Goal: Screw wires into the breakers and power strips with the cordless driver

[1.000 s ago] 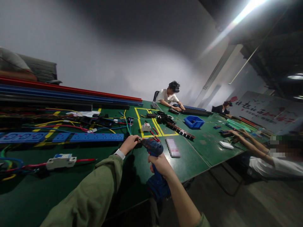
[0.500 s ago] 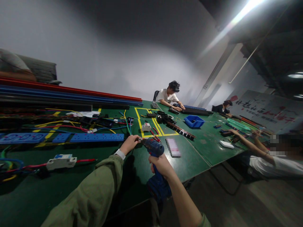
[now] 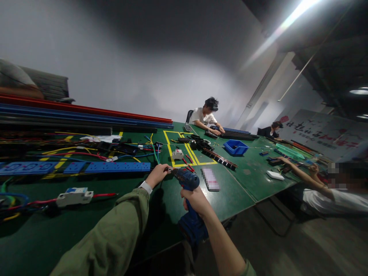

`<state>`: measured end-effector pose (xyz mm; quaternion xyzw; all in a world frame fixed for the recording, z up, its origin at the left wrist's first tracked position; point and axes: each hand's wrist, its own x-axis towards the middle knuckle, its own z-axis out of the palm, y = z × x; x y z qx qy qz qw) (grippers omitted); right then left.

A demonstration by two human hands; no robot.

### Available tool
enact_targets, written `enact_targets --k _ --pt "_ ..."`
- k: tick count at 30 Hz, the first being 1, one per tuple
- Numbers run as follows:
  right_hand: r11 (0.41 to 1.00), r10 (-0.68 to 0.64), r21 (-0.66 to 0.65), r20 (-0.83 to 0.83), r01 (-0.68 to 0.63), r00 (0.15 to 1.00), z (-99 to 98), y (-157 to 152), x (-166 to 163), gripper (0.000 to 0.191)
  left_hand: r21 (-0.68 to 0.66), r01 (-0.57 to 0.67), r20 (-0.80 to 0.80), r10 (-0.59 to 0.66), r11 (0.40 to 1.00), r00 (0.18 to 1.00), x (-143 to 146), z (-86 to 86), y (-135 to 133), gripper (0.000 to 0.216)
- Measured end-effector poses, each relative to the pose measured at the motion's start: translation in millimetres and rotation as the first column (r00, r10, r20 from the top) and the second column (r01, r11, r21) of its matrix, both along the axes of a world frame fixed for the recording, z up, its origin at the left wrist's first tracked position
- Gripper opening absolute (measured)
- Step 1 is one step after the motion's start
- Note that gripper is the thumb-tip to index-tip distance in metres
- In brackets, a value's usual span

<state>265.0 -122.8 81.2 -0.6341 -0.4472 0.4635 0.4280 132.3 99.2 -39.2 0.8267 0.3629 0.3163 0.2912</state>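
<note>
My right hand [image 3: 195, 200] is wrapped round the grip of a blue cordless drill [image 3: 187, 180], held over the green table [image 3: 235, 191]. The drill's tip points left toward my left hand [image 3: 157, 174], whose fingers are pinched together at the bit; what they hold is too small to make out. Just left of my left hand lies a long blue power strip [image 3: 115, 167]. A white circuit breaker [image 3: 74, 196] with red wire lies nearer me on the left.
Coloured wires, a small white part [image 3: 177, 155] inside a yellow taped square, a blue bin [image 3: 235, 147] and a phone [image 3: 210, 179] lie on the table. Long red, blue and black rails [image 3: 86, 117] run along the far left. Other people work at the far end and right.
My hands and the drill have barely moved. The person on the right has shifted their arms, drawing one hand back toward themselves.
</note>
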Motion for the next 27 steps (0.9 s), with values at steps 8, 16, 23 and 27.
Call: enact_targets --k 8,16,23,27 --pt "1.0 0.002 0.0 0.004 -0.002 1.0 2.5 0.2 -1.5 0.024 0.044 -0.011 -0.016 0.011 0.999 1.0 -0.9 2.4 -2.5 0.032" --pt "0.999 0.012 -0.033 0.038 -0.011 0.999 1.2 0.6 -0.5 0.018 0.029 -0.008 -0.024 0.009 1.0 1.0 -0.5 1.2 -0.8 0.035" --pt "1.0 0.007 -0.024 0.033 -0.006 0.999 3.7 -0.1 -2.4 0.02 0.014 0.002 -0.011 -0.001 1.0 1.0 -0.3 0.0 0.8 0.033" --pt "1.0 -0.001 -0.022 0.067 0.002 0.998 4.7 -0.5 -4.3 0.016 0.013 0.003 -0.008 -0.002 1.0 1.0 -0.8 1.3 -0.1 0.035"
